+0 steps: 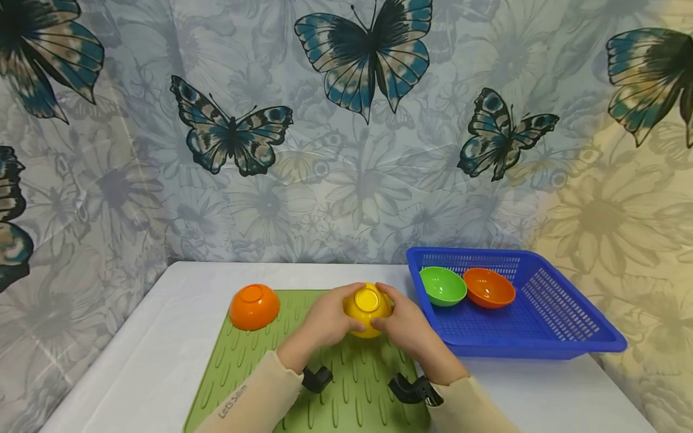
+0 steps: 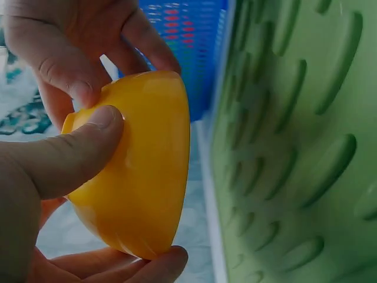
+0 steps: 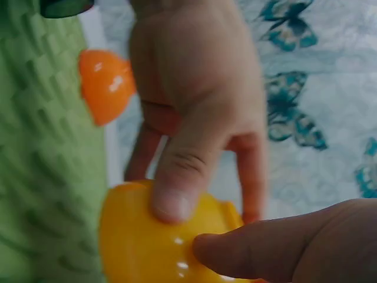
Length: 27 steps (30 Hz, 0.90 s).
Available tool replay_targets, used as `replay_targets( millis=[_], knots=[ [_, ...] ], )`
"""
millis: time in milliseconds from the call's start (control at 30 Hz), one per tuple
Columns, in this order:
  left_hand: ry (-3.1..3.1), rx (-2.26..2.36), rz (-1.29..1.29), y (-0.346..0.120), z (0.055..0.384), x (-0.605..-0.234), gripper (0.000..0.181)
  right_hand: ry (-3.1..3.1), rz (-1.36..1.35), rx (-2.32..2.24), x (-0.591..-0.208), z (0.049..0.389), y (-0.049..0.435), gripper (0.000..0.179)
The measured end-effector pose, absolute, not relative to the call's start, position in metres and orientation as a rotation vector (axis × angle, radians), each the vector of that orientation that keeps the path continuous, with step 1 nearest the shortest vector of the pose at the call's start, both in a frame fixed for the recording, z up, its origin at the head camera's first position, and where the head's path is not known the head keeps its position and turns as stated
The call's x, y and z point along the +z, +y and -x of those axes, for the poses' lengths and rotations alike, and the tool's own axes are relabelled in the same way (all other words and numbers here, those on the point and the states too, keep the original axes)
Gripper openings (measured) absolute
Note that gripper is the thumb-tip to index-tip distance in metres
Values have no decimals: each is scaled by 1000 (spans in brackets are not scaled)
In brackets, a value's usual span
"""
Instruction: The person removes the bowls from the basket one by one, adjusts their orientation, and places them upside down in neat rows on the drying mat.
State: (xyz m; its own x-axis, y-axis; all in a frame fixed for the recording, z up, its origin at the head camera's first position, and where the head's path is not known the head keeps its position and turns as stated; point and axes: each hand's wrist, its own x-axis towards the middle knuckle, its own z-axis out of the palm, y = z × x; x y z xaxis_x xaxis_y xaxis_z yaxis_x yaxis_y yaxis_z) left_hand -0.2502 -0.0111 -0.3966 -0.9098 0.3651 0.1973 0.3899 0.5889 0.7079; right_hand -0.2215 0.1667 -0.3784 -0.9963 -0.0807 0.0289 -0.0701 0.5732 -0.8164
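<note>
Both hands hold a yellow bowl upside down, its foot ring facing up, above the green mat. My left hand grips its left side, thumb on the outer wall and fingers at the rim, as the left wrist view shows the bowl from the side. On the opposite side my right hand grips it too, with the thumb pressed on the wall of the bowl in the right wrist view. An orange bowl lies upside down at the mat's upper left corner.
The ridged green mat lies on a white-covered table. To the right stands a blue plastic basket holding an upright green bowl and an upright orange bowl. A butterfly-patterned cloth hangs behind.
</note>
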Motion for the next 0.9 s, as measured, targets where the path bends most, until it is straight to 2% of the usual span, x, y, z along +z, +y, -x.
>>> replay_targets(
  millis=[233,567,900],
  knots=[
    [-2793,-1207,690,6,279,-413,79,2859,70,-1427,-407,242,174,90],
    [-2863,-1304,665,16,303,-430,75,2821,-67,-1487,-429,258,184,79],
    [-2898,-1319,697,13,309,-432,77,2666,-48,-1762,-439,264,191,72]
  ],
)
